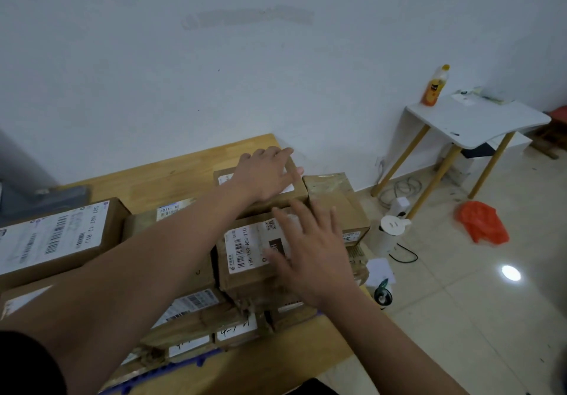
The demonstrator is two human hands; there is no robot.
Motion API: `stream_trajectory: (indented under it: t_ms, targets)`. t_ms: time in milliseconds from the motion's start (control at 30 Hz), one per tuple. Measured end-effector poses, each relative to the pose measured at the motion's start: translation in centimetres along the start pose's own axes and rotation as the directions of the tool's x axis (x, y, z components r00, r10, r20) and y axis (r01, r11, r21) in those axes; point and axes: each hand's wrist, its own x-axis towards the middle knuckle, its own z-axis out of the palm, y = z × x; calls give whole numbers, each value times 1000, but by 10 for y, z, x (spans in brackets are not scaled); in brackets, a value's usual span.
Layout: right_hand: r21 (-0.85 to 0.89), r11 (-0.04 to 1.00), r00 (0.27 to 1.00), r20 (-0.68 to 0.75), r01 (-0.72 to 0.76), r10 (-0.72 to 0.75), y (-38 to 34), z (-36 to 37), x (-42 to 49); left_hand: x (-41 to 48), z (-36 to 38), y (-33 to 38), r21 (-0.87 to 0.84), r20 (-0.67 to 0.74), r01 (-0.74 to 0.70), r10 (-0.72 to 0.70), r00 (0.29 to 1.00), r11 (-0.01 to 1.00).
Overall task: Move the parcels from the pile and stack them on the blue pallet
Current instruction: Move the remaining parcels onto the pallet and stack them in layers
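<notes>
At least eight cardboard parcels (55, 238) crowd one blue pallet (198, 361); the left hand (265, 176) lies flat on the far parcel (225, 176), the right hand (313, 253) spreads over the labelled parcel (242, 250).

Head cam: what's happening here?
A person is working over cardboard parcels stacked on the blue pallet, which sits on a wooden table. The left hand lies flat, fingers straight, on the far parcel. The right hand, open and motion-blurred, is over the labelled parcel in front; contact cannot be told. Neither hand grips anything.
</notes>
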Motion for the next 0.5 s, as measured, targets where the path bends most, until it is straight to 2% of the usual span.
stream_trajectory:
  t_ms: [200, 300, 400, 467, 500]
  targets:
    - [-5, 984, 983, -61, -176, 175, 50, -7, 17, 6, 8, 29, 59, -37, -15, 17, 999, 998]
    - [113, 948, 945, -101, -299, 310, 73, -10, 23, 9, 13, 33, 81, -26, 61, -59, 998, 995]
    - [445, 792, 896, 57, -418, 440, 94, -10, 28, 10, 17, 31, 84, -12, 131, -131, 991, 988]
    - [567, 666, 865, 195, -485, 463, 101, -8, 30, 9, 19, 31, 78, -13, 137, -136, 991, 988]
    - [592, 636, 858, 221, -496, 463, 102, -7, 31, 9, 19, 31, 73, -16, 137, -137, 990, 988]
